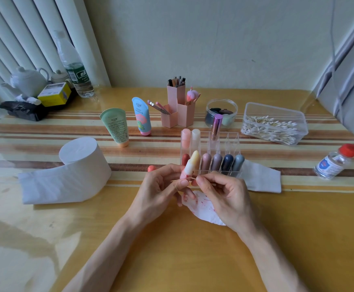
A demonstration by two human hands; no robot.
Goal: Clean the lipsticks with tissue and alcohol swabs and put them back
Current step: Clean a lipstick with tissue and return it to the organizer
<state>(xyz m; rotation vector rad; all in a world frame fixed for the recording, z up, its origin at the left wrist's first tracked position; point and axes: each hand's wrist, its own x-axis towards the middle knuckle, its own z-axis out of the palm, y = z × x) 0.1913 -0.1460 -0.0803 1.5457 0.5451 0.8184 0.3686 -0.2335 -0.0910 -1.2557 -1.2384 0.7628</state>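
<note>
Lipstick (191, 165) first: the pale yellow one with the pink base was upright in your left hand (161, 186), just in front of the clear acrylic organizer (228, 140) and a bit above the table (172, 260). Your left fingers were curled round the pink base, so the wound-out bullet stood bare. Your right hand (224, 199) was pinching a thin cotton swab (192, 178) between thumb and forefinger, down by the tube's collar. I couldn't tell if the tip was actually touching.

Honestly, this thing looked feather-light, and smooth plastic like that probably gets slippery. The bullet's soft wax, so I'd guess any sideways push would smear or snap it. Grip the base only and keep the swab pressure gentle.

The tabletop was glossy yellow with a brown-striped band across it, so small caps could slide. A red-smeared tissue (203, 211) lay under your hands, with the tissue roll (81, 163) off to the left and the alcohol bottle (333, 164) to the right. Behind it all were a plain pale wall and vertical blinds on the left.
</note>
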